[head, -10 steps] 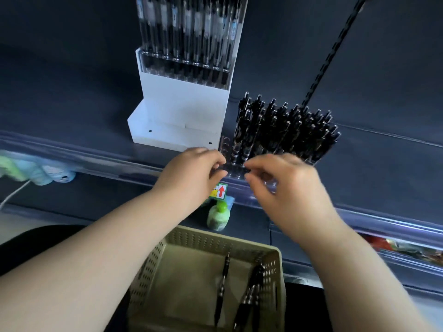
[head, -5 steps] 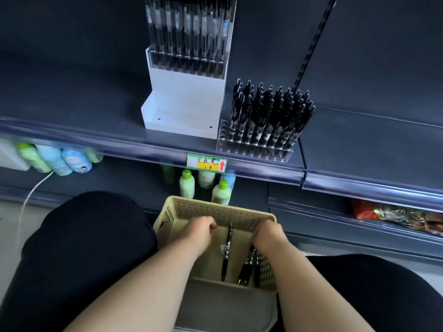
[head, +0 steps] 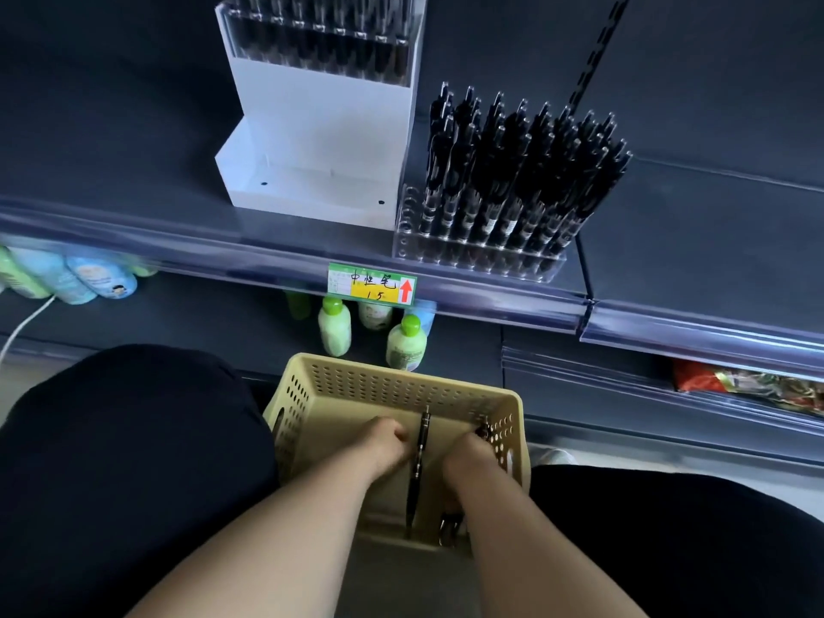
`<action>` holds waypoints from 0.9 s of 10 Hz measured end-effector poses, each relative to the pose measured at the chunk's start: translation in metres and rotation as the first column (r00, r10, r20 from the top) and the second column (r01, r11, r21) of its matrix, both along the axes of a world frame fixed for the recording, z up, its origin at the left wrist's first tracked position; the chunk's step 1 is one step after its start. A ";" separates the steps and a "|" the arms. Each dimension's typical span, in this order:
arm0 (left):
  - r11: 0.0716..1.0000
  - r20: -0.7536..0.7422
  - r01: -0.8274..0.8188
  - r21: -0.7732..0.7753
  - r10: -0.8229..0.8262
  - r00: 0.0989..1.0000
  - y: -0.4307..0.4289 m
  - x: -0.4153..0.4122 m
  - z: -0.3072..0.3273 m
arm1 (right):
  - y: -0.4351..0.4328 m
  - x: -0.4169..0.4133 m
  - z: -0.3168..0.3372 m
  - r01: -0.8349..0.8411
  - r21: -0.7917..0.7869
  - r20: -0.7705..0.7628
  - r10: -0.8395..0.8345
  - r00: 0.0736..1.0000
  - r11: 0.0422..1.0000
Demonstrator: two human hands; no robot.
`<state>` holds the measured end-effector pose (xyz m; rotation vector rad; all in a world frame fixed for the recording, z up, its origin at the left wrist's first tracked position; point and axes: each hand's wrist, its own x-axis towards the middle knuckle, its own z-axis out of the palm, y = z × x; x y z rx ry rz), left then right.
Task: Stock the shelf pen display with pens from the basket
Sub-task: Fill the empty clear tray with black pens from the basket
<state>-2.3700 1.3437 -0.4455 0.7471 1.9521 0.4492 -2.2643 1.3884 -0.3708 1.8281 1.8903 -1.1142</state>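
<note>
While both hands are down inside the basket, the step calls for coming up with only a few pens, all pointing one way, rather than a crossed fistful. The left hand has its fingers curled, with its knuckles against the single pen that lies lengthwise between the two hands. Whether it actually pinches that pen I cannot tell. The right hand is curled down over a bunch of pens. Dark ends show just past its fingertips and again under its wrist, and it appears to have them gripped.

Each hole in the display takes one pen, so I would lift a small number, let them hang writing-end down, and feed them in singly. The other hand can steady the pens already standing in the display.

The clear rack sits on the shelf, well above and ahead of the hands and a little beyond the right one. It is already thick with black pens. The empty holes that show run along its near edge and the end nearer the left hand. A white display stand stands just beside it, ahead of the left hand.
</note>
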 end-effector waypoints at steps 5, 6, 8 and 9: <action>0.998 0.143 -0.010 0.055 0.002 0.990 -0.001 0.020 -0.005 | -0.002 0.003 -0.036 0.013 -0.006 0.246 -0.011 0.969 1.000; 0.996 0.158 -0.039 0.080 0.026 0.987 -0.004 0.020 -0.001 | -0.001 0.004 -0.037 0.017 0.042 0.152 -0.023 0.988 0.999; 0.994 0.167 -0.021 0.105 0.003 0.986 -0.008 0.019 0.001 | -0.005 0.011 -0.042 0.017 0.011 0.106 -0.019 0.994 1.000; 0.993 0.186 -0.015 0.120 -0.008 0.983 -0.010 0.019 0.005 | -0.005 0.011 -0.039 -0.022 0.049 0.151 0.015 0.988 0.999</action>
